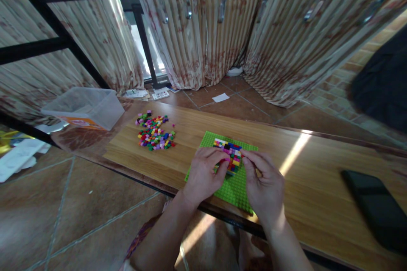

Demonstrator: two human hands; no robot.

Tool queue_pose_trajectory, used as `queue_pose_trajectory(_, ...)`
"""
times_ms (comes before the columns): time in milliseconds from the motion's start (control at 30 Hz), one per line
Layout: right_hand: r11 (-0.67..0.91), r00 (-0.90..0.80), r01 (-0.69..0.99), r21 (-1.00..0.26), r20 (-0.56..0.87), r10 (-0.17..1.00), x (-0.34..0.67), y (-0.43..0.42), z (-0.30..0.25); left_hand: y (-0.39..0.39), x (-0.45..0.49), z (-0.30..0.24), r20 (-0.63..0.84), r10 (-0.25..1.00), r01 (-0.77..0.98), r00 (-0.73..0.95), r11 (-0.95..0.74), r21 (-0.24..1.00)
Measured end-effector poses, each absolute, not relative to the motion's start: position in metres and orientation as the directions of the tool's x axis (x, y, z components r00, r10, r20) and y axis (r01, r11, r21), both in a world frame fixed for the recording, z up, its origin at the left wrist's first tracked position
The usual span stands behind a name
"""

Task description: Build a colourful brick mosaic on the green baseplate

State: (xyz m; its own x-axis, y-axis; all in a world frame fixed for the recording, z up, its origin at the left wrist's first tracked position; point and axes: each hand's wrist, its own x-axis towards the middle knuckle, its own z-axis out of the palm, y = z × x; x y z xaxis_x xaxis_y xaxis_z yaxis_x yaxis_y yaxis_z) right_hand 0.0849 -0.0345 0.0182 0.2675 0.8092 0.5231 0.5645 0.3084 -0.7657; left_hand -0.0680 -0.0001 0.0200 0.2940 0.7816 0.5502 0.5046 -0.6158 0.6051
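A green baseplate (237,188) lies on the wooden table (318,186) in front of me. A patch of small coloured bricks (229,149) is stuck on its far half. My left hand (205,175) rests on the plate, fingers curled and pinched at the near edge of the brick patch. My right hand (264,184) is beside it, fingertips pinched against the same bricks from the right. Whatever the fingertips hold is too small to make out. A loose pile of coloured bricks (155,133) lies on the table to the left.
A clear plastic tub (85,108) stands at the table's far left corner. A black phone (378,205) lies flat at the right. Curtains hang behind the table, a black metal frame crosses overhead, and papers lie on the tiled floor.
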Motion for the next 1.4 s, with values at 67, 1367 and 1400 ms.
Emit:
queue_pose_trajectory(67,0.289,0.263,0.607,-0.740,0.530,0.806,0.086,-0.034,0.018,0.000,-0.068,0.020,0.551,0.778,0.523,0.301,-0.618,0.587)
queue_pose_trajectory(1367,0.215,0.347,0.479,-0.851,0.409,0.844,0.082,-0.032,0.013,-0.007,-0.052,0.015,0.503,0.840,0.516,0.202,-0.528,0.675)
queue_pose_trajectory(1400,0.221,0.346,0.479,-0.849,0.414,0.842,0.082,-0.032,0.013,-0.007,-0.051,0.015,0.497,0.848,0.505,0.182,-0.515,0.693)
